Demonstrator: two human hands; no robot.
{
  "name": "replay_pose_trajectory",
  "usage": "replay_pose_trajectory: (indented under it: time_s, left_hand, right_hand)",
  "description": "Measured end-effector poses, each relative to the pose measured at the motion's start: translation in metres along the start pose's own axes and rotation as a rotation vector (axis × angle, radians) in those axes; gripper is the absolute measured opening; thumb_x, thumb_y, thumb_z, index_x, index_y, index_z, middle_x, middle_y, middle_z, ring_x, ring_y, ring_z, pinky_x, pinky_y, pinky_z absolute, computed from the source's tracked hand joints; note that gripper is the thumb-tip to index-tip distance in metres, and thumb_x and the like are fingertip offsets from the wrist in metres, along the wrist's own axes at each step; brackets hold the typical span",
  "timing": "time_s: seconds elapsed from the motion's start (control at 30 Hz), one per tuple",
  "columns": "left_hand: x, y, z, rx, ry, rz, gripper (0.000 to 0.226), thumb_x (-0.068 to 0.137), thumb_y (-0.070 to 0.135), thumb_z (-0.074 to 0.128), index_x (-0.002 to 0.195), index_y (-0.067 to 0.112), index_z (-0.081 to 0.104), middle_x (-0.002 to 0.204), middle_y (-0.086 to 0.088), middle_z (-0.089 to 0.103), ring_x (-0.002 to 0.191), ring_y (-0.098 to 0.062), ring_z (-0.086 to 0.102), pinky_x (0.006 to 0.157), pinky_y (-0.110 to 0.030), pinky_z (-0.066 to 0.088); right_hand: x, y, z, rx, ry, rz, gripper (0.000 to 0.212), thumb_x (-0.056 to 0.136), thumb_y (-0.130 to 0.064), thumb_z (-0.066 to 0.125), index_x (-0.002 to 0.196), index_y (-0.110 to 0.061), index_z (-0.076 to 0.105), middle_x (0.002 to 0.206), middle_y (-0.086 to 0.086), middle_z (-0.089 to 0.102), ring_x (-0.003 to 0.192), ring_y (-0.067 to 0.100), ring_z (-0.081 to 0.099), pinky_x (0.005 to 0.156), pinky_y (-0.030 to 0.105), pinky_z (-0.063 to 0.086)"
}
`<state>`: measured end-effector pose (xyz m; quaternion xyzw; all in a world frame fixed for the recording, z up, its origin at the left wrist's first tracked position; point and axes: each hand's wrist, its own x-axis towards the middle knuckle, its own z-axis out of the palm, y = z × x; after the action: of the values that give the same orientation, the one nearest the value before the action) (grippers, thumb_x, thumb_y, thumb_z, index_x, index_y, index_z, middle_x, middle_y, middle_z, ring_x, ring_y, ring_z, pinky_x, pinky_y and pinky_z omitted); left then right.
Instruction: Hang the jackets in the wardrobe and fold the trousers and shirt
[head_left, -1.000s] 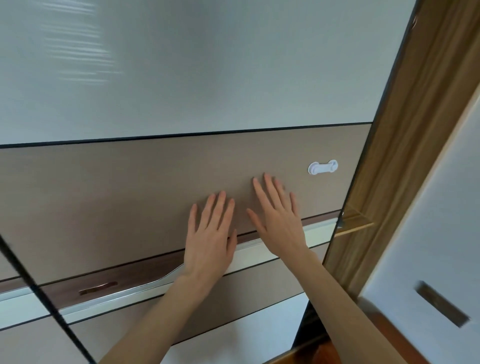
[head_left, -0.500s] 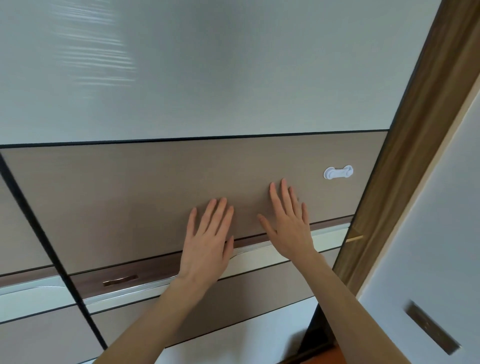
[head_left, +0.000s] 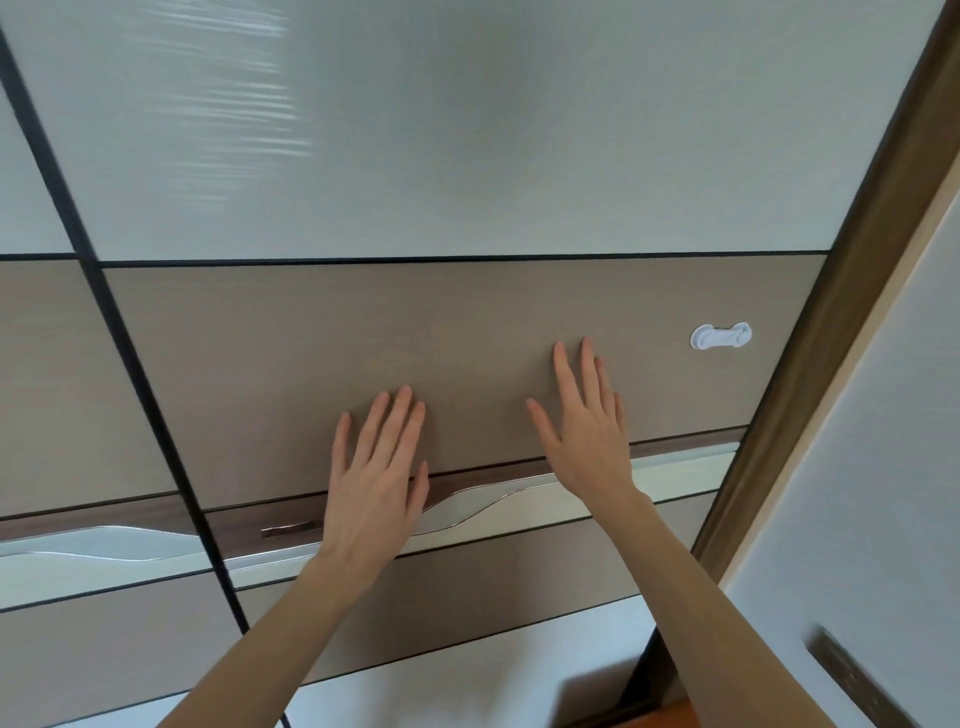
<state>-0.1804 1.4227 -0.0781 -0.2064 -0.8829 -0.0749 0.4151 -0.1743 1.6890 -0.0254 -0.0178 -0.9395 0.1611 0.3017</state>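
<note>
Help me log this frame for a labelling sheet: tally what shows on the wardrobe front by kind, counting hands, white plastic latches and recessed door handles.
Hands: 2, left hand and right hand, flat on the sliding door
White plastic latch: 1
Recessed door handle: 1
Total: 4

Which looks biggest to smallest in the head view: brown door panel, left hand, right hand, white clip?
1. brown door panel, far the largest.
2. left hand and right hand: look about alike, so not ranked apart.
3. white clip, smallest.
</note>
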Motion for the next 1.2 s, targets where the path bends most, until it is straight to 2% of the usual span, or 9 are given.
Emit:
replay_pose_trajectory:
  time_s: [0.3, 0.43, 0.6, 0.87, 1.03, 1.2]
  left_hand:
    - [0.013, 0.021, 0.006, 0.024, 0.009, -0.124, 0.069, 0.101, 0.032, 0.045, 0.165, 0.012, 0.025, 0.175, -0.01, 0.008, 0.162, -0.029, 0.008, 0.127, -0.062, 0.015]
    - [0.017, 0.025, 0.012, 0.063, -0.009, -0.071, 0.07, 0.102, 0.028, 0.045, 0.167, 0.015, 0.019, 0.176, -0.008, 0.003, 0.162, -0.028, 0.006, 0.124, -0.065, 0.017]
    - [0.023, 0.037, 0.021, 0.085, -0.002, -0.047, 0.082, 0.097, 0.022, 0.056, 0.167, 0.015, 0.016, 0.176, -0.007, 0.003, 0.162, -0.028, 0.007, 0.126, -0.065, 0.014]
    - [0.031, 0.061, 0.026, 0.106, -0.03, -0.05, 0.085, 0.095, 0.022, 0.056, 0.167, 0.014, 0.012, 0.176, -0.008, 0.0, 0.162, -0.029, 0.005, 0.126, -0.063, 0.015]
    - [0.031, 0.067, 0.021, 0.107, -0.055, -0.092, 0.084, 0.096, 0.023, 0.056, 0.167, 0.014, 0.014, 0.176, -0.009, 0.002, 0.162, -0.03, 0.006, 0.127, -0.061, 0.014]
    - [0.034, 0.07, 0.002, 0.065, -0.105, -0.095, 0.074, 0.099, 0.027, 0.057, 0.164, 0.011, 0.026, 0.174, -0.012, 0.013, 0.16, -0.032, 0.015, 0.126, -0.06, 0.02]
  right_hand:
    - [0.008, 0.042, -0.012, 0.023, 0.004, 0.028, 0.076, 0.107, -0.058, 0.041, 0.166, -0.038, -0.003, 0.175, -0.006, -0.011, 0.162, 0.026, 0.002, 0.126, 0.052, 0.022]
    - [0.011, 0.055, -0.016, 0.037, 0.003, 0.034, 0.079, 0.106, -0.058, 0.043, 0.167, -0.036, -0.002, 0.176, -0.005, -0.011, 0.162, 0.027, 0.002, 0.127, 0.052, 0.021]
    - [0.015, 0.073, -0.023, 0.033, -0.012, 0.046, 0.079, 0.106, -0.06, 0.042, 0.166, -0.036, -0.004, 0.175, -0.006, -0.012, 0.162, 0.026, 0.002, 0.126, 0.051, 0.02]
    - [0.019, 0.098, -0.029, -0.038, -0.016, 0.036, 0.081, 0.106, -0.057, 0.044, 0.166, -0.035, -0.003, 0.176, -0.003, -0.009, 0.161, 0.031, 0.009, 0.125, 0.055, 0.025]
    - [0.019, 0.101, -0.027, -0.098, -0.028, 0.033, 0.082, 0.105, -0.057, 0.046, 0.166, -0.036, -0.005, 0.176, -0.003, -0.01, 0.161, 0.033, 0.007, 0.126, 0.057, 0.017]
    - [0.01, 0.087, -0.032, -0.111, -0.017, 0.04, 0.076, 0.106, -0.057, 0.041, 0.167, -0.033, 0.004, 0.176, -0.001, 0.0, 0.162, 0.028, 0.006, 0.128, 0.056, 0.015]
